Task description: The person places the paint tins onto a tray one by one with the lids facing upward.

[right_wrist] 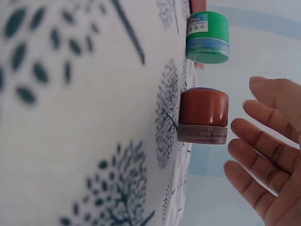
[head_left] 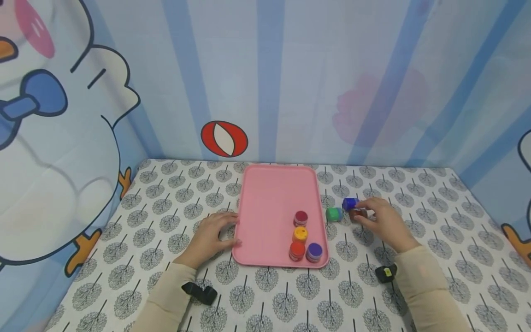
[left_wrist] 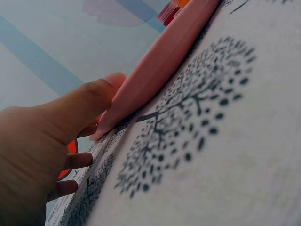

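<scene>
Right hand, fingers spread loose, reached for the brown jar standing right of centre beside the pink tray; probably light, rigid, smooth — grip its sides.

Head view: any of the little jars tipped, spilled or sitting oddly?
Possibly: the green jar beside the pink tray looks tipped on its side. No spill shows. The four jars on the tray and the brown jar by the right hand stand upright.

Left hand: lower left of centre in the head view, palm down, fingers relaxed and spread.
Right hand: right of centre, fingers straight, slightly apart, holding nothing.
Sleeves: beige, both forearms entering from the bottom edge.
</scene>
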`<state>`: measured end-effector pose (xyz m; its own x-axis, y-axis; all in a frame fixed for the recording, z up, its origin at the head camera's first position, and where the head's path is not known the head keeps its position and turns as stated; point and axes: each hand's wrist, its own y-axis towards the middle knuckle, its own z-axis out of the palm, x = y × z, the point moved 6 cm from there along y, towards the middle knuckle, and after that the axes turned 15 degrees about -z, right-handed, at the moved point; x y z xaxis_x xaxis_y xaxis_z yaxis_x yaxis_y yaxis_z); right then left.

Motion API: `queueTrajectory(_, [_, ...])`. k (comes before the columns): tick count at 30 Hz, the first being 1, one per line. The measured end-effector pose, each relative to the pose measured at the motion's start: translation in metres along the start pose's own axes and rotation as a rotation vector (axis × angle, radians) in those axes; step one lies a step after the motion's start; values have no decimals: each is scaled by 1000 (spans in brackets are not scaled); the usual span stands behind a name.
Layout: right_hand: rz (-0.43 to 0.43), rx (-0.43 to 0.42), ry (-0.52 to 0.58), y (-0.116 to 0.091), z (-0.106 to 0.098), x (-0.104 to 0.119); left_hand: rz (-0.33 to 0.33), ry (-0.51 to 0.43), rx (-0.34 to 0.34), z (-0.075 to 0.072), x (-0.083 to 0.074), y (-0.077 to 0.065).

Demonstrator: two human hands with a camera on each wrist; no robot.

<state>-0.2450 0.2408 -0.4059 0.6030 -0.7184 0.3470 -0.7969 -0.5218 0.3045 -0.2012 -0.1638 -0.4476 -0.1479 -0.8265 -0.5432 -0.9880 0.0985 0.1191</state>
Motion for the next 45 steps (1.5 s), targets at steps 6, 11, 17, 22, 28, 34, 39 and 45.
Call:
queueTrajectory(6, [39,-3,32,-5,1,-13,-1,1,1,0,0,0])
queueTrajectory(11, [69,3,62,-9,2,-19,6,14,-3,0,-1,0])
queueTrajectory(17, [86,26,95,-10,4,-22,-1,14,-1,-1,0,-1])
queueTrajectory(22, [90,45,121,-11,6,-25,-11,6,-2,-2,0,-1])
queueTrajectory(28, [109,72,178,-12,10,-26,-14,25,6,0,1,0])
queueTrajectory(34, [124,78,175,-12,13,-24,-10,15,6,-1,0,-1])
queueTrajectory(39, [125,70,162,-11,14,-25,-3,19,-2,-1,1,-1])
queueTrajectory(45, [128,60,148,-12,13,-26,-8,13,7,0,0,0])
